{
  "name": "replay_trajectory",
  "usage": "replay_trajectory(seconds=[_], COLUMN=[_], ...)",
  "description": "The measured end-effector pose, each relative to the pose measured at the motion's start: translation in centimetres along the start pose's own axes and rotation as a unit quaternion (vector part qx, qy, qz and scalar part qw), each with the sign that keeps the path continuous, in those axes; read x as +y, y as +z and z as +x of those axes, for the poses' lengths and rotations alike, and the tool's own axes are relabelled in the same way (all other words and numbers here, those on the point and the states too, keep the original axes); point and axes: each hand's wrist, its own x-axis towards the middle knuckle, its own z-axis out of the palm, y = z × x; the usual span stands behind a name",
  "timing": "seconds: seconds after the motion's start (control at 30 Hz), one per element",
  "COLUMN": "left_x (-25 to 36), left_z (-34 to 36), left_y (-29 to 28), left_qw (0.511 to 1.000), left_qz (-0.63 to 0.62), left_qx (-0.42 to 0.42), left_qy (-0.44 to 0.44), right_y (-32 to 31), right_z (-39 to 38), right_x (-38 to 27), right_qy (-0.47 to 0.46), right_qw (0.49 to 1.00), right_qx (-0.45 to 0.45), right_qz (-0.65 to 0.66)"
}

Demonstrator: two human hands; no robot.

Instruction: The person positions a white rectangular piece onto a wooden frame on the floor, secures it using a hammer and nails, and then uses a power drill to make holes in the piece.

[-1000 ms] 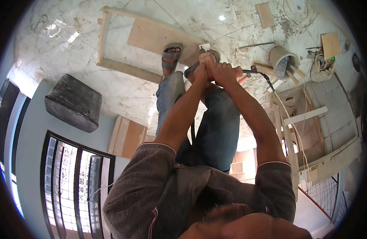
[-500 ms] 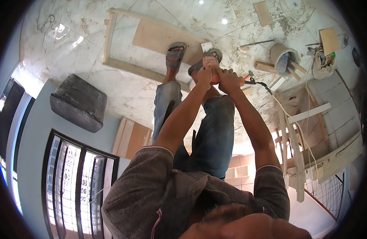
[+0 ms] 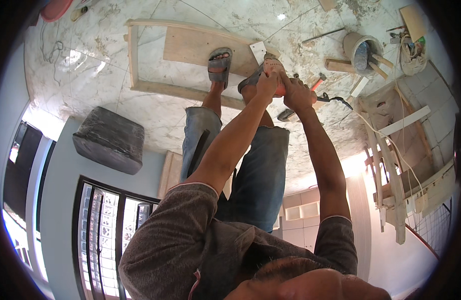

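Both my hands are wrapped round an orange-red corded power tool (image 3: 274, 65), held low in front of my knees. My left hand (image 3: 268, 84) grips it near its pale front end. Farther back, toward the cord, my right hand (image 3: 299, 96) closes on its body. The tool's working end is hard to make out beside my right foot. A pale wooden frame (image 3: 190, 95) lies on the floor under the tool, with a flat wooden board (image 3: 190, 50) inside it. My sandalled left foot (image 3: 220, 62) rests at the board. A small white plate (image 3: 258, 49) sits by the frame's far corner.
The power cord (image 3: 370, 126) runs right past a rough wooden stand (image 3: 390, 175). A hammer (image 3: 318, 81) with an orange handle lies near my right hand. Farther right are a bucket (image 3: 358, 45) with wooden handles and a sack (image 3: 413, 56). A black block-shaped object (image 3: 109, 140) is at left.
The view has shifted, bringing a red rounded object in at the far left. My hands and the tool appear slightly farther right, and the hammer shows more fully. Both hands keep their grip.
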Motion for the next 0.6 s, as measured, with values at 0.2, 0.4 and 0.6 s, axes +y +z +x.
replay_trajectory(seconds=[0.2, 0.4, 0.6], left_x=[0.5, -0.8, -2.4], left_z=[0.1, 2.1, 3.4], left_y=[0.0, 0.0, 0.1], left_qw=[1.000, 1.000, 0.999], left_qz=[-0.018, -0.016, -0.015], left_qx=[0.010, 0.011, 0.019], left_qy=[-0.005, 0.004, 0.027], right_y=[1.0, 2.6, 3.4], right_z=[0.5, 1.8, 1.8], right_x=[0.0, 0.8, 1.3], right_qy=[-0.014, -0.028, -0.042], right_qw=[1.000, 0.999, 0.999], right_qx=[-0.008, 0.008, 0.026], right_qz=[0.010, 0.021, 0.019])
